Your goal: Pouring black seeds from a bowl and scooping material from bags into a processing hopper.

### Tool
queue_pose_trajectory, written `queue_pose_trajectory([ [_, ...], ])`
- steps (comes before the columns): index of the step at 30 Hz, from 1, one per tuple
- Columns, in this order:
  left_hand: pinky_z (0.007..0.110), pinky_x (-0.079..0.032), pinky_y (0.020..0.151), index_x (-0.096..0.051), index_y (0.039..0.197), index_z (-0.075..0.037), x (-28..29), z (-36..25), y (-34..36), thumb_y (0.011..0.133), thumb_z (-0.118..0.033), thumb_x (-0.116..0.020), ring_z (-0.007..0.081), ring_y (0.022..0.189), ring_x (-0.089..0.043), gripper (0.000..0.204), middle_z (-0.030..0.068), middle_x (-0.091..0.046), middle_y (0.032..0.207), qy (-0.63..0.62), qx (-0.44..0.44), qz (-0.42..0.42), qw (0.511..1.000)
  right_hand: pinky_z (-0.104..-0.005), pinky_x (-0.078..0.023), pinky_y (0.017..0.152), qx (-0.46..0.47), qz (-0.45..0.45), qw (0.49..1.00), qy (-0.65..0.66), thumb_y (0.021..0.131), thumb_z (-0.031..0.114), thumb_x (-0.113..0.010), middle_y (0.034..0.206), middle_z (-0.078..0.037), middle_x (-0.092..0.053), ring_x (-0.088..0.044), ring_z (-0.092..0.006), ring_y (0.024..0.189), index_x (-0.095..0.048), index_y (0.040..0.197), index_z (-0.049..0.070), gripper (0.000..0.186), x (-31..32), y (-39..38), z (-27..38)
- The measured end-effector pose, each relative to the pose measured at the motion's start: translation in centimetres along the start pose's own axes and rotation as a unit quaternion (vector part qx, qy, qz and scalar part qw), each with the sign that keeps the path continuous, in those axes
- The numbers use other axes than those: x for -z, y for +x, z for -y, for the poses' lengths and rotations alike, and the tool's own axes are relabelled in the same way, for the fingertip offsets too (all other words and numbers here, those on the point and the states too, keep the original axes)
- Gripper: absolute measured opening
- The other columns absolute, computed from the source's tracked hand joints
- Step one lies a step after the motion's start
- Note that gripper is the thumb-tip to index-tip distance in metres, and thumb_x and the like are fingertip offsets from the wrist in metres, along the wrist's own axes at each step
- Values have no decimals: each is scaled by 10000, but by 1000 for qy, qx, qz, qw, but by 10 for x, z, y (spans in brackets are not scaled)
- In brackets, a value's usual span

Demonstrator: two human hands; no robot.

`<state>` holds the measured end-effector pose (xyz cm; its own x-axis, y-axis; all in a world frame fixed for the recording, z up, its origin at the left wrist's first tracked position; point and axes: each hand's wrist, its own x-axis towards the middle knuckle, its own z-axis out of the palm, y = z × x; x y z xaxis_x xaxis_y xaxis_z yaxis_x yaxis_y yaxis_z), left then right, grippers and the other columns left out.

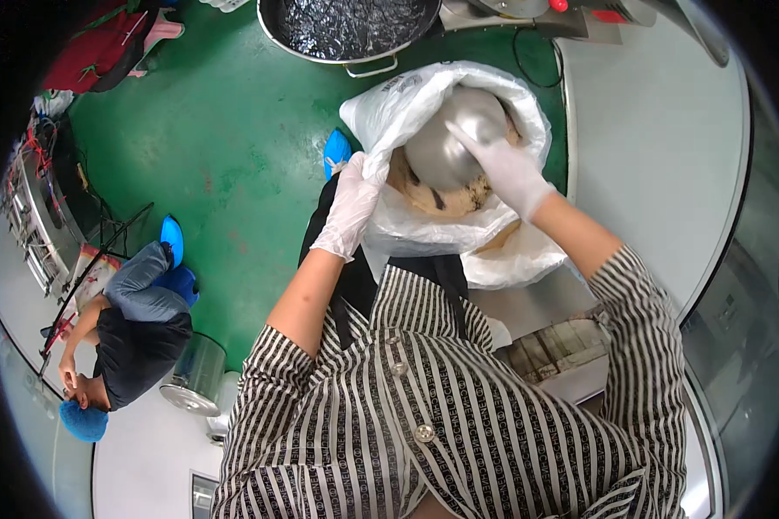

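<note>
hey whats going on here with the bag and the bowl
A person in a striped shirt and thin gloves stands over an open white plastic bag. The left hand grips the bag's rim and holds it open, while the right hand presses an upturned metal bowl down into the brownish stuff inside. A big metal pan sits on the green floor beyond, and another person crouches off to the left.

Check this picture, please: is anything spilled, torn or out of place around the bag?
Nothing stands out. The left hand holds the white plastic bag open by its rim, the right hand presses a metal bowl into the brown contents, and no spill shows on the green floor.
</note>
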<state>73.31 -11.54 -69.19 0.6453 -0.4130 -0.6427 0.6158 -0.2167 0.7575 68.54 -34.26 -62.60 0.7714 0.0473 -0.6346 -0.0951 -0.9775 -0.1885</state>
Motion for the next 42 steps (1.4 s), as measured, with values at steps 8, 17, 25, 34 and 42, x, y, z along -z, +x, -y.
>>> queue_pose_trajectory([
  [8, 213, -325, 552, -501, 768, -38, 15, -13, -1, 797, -216, -578, 59, 624, -364, 196, -42, -441, 668, 51, -3, 21, 998, -384, -483, 617, -131, 36, 991, 19, 770, 42, -435, 792, -136, -600, -598, -289, 709, -328, 1252, 207, 521, -123, 34, 53],
  [17, 182, -319, 541, -562, 795, -40, 5, -20, 4, 810, -247, -586, 22, 599, -355, 209, -74, -460, 671, -8, 36, 10, 999, -436, -438, 616, -133, 49, 968, 207, 681, -25, -434, 772, -238, -579, -579, -354, 674, -32, 1349, 152, 799, -56, -26, -1],
  [25, 170, -334, 587, -576, 882, -29, 0, -31, 3, 820, -195, -572, 13, 650, -383, 177, -59, -504, 750, -19, 51, 25, 998, -387, -431, 747, -283, 92, 902, 312, 691, -19, -444, 972, -271, -528, -559, -339, 845, 130, 1318, 51, 853, -100, 74, 8],
  [34, 221, -387, 736, -558, 1006, 22, 16, -4, -1, 840, -161, -530, 64, 784, -485, 249, 2, -580, 855, -32, 41, 54, 997, -352, -389, 830, -177, 143, 865, 446, 650, 31, -484, 1032, -289, -502, -520, -381, 912, 128, 1314, 33, 903, -59, -39, 43],
  [42, 190, -372, 694, -565, 950, -8, -9, -25, 4, 843, -176, -536, 39, 759, -445, 201, -33, -543, 855, -22, 67, 68, 995, -369, -449, 701, -345, 80, 879, 319, 702, 4, -461, 914, -259, -560, -585, -331, 759, 123, 1320, 44, 852, -96, 64, -39],
])
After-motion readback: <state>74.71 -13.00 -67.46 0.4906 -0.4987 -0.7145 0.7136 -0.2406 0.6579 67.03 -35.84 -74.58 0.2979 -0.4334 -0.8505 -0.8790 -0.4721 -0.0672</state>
